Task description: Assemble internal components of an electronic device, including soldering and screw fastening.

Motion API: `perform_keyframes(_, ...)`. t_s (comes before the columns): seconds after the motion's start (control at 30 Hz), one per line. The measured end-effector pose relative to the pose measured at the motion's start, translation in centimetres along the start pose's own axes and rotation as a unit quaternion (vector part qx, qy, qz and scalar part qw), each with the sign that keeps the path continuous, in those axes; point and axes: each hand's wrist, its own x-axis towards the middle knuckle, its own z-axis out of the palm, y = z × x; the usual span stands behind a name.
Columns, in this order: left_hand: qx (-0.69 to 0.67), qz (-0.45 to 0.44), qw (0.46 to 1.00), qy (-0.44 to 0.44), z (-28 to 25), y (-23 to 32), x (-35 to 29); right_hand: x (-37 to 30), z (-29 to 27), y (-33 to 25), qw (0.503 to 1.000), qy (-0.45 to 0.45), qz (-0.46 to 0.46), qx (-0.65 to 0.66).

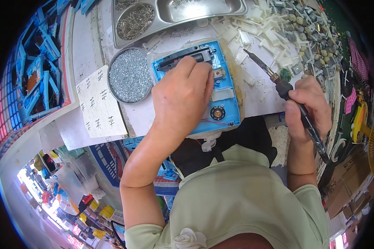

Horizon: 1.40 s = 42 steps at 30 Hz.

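Note:
A light-blue plastic casing [230, 108] lies open in front of me, with a black part [203, 54] along its far side and a small round speaker [217, 113] near its front. My left hand [179, 93] rests over the casing's left half, its fingers bent and pressed together near the middle; whatever they pinch is hidden. To the right, my right hand [309, 108] grips a pointed tool [306, 118] with a metal shaft and black handle. Its tip is raised to the upper left, right of the casing; I cannot tell whether it is a soldering iron or a screwdriver.
Left of the casing stands a round tin [131, 74] of small screws, beside a paper sheet [102, 118] with handwriting. A metal tray [162, 25] holds springs at the back. White plastic parts [266, 31] and small grey parts [316, 41] lie back right. Blue casings [41, 83] fill the far left.

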Motion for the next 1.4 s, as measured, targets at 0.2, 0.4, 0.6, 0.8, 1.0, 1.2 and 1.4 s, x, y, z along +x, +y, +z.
perform_keyframes(0.2, 0.006, 0.012, 1.000, -0.001, 0.3, 0.0, -0.1, 0.2, 0.5, 0.2, 1.000, 0.005, -0.006, -0.003)
perform_keyframes(0.4, 0.008, 0.007, 1.000, -0.010, 0.2, 0.1, -0.1, 0.2, 0.3, 0.2, 1.000, 0.008, -0.007, -0.005)
perform_keyframes(0.6, -0.081, 0.001, 0.996, -0.044, -1.0, 1.5, -0.8, 0.0, 0.1, 0.4, 1.000, 0.006, -0.002, -0.005)
perform_keyframes(0.8, -0.149, 0.018, 0.987, -0.056, -0.2, 0.6, -1.5, 0.1, 0.0, 0.2, 1.000, 0.002, -0.005, 0.003)
perform_keyframes(1.0, -0.373, -0.237, 0.888, -0.130, -1.4, -1.0, -2.0, -0.1, 3.1, -1.1, 0.993, 0.015, 0.098, 0.062)
perform_keyframes(1.2, -0.404, -0.248, 0.870, -0.135, -1.3, -1.3, -2.1, 1.0, 9.3, -1.1, 0.985, -0.025, 0.139, 0.101)
perform_keyframes(1.4, -0.415, -0.244, 0.867, -0.128, -1.2, -1.5, -2.2, 1.0, 9.6, -0.6, 0.987, -0.031, 0.125, 0.095)
